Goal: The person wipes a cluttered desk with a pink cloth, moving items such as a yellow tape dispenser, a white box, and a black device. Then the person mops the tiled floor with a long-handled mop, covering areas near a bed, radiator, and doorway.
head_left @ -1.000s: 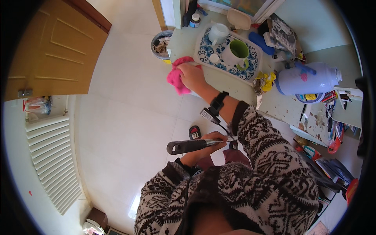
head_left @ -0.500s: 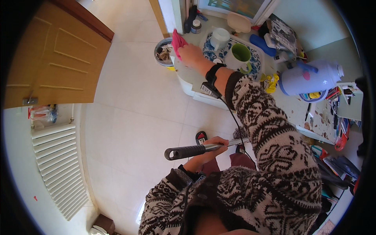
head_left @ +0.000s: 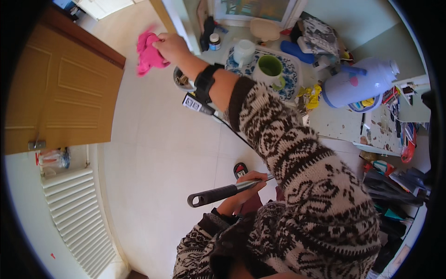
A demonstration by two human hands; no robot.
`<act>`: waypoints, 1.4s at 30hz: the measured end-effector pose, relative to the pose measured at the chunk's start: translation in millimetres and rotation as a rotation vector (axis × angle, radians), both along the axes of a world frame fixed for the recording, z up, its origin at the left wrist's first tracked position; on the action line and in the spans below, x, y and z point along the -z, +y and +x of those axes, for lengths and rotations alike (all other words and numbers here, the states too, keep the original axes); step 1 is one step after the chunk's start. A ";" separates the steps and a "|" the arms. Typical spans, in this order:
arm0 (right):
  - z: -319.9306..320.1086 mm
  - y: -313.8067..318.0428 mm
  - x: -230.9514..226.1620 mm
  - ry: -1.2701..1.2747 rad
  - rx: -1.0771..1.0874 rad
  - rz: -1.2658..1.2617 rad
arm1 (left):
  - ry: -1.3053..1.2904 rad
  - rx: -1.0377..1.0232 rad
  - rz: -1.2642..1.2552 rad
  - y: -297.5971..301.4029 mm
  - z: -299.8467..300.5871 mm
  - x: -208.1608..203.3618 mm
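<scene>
My right hand (head_left: 171, 45) pinches a pink rag (head_left: 147, 55) out over the floor, left hand (head_left: 245, 190) fisted round the mop handle (head_left: 223, 192); next wants steady carrying.

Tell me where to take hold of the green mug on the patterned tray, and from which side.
Take the green mug by its handle, which sticks out toward the person on the near side of the patterned tray. Come from that near side: the white pitcher stands close at its left, and clutter crowds the far side.
</scene>
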State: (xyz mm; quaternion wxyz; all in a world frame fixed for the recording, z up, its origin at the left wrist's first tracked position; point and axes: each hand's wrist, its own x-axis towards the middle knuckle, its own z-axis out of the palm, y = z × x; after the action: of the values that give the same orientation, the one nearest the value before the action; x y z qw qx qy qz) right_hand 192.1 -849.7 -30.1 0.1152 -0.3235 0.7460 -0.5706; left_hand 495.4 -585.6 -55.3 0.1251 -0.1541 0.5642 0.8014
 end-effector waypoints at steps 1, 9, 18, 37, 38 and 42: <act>0.0 7.6 3.6 0.068 -0.005 -0.137 | 0.034 0.005 -0.009 0.4 -1.6 -1.0; -0.8 115.0 27.8 0.041 -0.136 0.563 | 0.218 -0.018 0.037 18.3 -11.0 22.8; 147.1 387.6 -138.5 0.025 -0.627 -0.153 | 0.347 0.351 -0.221 47.3 -102.1 -54.2; 295.8 879.7 -205.4 0.238 0.414 -0.530 | 0.749 1.034 -0.648 454.1 -178.3 85.1; 309.7 903.5 -216.2 0.315 0.252 -0.452 | 0.819 1.059 -0.672 460.5 -171.4 74.3; 407.4 926.7 -218.4 0.453 0.461 -0.693 | 1.080 1.092 -0.682 468.4 -157.1 38.1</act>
State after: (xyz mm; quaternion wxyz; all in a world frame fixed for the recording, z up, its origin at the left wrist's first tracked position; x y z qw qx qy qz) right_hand 599.4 77.1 188.3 -0.2946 -0.2853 0.5705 -0.7116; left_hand 338.4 -117.2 -93.4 0.1549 0.5161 0.7531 0.3774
